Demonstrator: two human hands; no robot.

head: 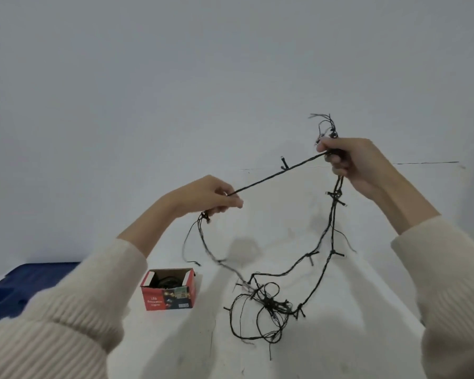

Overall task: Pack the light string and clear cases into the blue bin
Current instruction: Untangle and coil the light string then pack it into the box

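i see a white desk (285,242) running up to a pale wall (175,77). my landmark is the small red cardboard box (169,292) standing open on the desk. left of the box, at the frame's edge and partly behind the left sleeve, sits the blue bin (19,288); what is in it i cannot tell. right of the box, the dark light string (270,304) lies in a loose tangle on the desk, and strands rise from that tangle to both hands above. both arms wear cream ribbed sleeves (52,324). the right hand (353,162) is up and to the right of the box, its fingers clenched round a bunch of the string, with short ends sticking out above the fist. the left hand (205,195) is almost straight above the box, pinching the string between thumb and fingers. a taut stretch of string runs between the two hands. inside the box something dark and coiled shows.
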